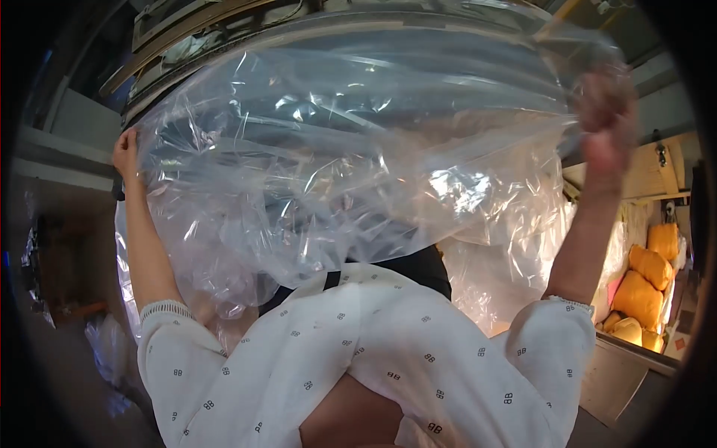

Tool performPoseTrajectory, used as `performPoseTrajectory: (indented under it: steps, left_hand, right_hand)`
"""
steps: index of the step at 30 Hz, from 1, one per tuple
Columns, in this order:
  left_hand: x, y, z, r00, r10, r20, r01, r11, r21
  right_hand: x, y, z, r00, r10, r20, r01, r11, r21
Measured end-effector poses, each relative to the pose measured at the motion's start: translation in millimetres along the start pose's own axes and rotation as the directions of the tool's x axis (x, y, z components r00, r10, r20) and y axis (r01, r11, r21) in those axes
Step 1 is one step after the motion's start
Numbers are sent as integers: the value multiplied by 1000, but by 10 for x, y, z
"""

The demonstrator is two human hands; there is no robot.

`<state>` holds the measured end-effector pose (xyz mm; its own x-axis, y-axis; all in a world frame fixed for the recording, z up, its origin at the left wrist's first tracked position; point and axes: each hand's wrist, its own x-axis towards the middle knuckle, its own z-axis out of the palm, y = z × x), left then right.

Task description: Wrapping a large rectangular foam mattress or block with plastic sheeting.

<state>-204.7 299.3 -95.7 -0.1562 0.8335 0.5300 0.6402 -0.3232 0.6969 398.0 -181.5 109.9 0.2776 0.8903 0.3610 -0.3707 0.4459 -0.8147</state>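
Spanning left hand to right hand, glossy plastic film crinkles.

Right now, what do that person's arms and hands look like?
White sleeves with small dark printed marks end in gathered, ruffled cuffs above bare forearms. The left hand has no glove that I can see; the right hand is too blurred for details.

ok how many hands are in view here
2: the left hand pinching the left edge of the clear plastic sheet, and the right hand, blurred, at its upper right. Others could be hidden behind the sheet.
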Motion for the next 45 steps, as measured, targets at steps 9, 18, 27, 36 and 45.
performPoseTrajectory:
  steps: [9,18,27,36,45]
  left_hand:
    - [-563,480,-557,963,87,256,-97,995,25]
    - [-637,506,-1037,986,-50,158,44,998,45]
    - [-465,-144,-1037,959,-157,237,140,986,85]
    - [-266,-627,-1091,933,-251,259,246,968,51]
    - [-216,-625,-1063,905,-348,243,371,927,-53]
  right_hand:
    - [-1404,827,-1041,797,-82,-599,-594,75,-801]
    - [-395,1103,-290,964,-114,-240,-250,-87,-964]
    - [-85,1252,-843,972,-125,-198,-205,-51,-977]
    - [-233,1296,-938,918,-264,-295,-251,188,-950]
    - [-612,1836,-849,746,260,-613,-521,802,-293]
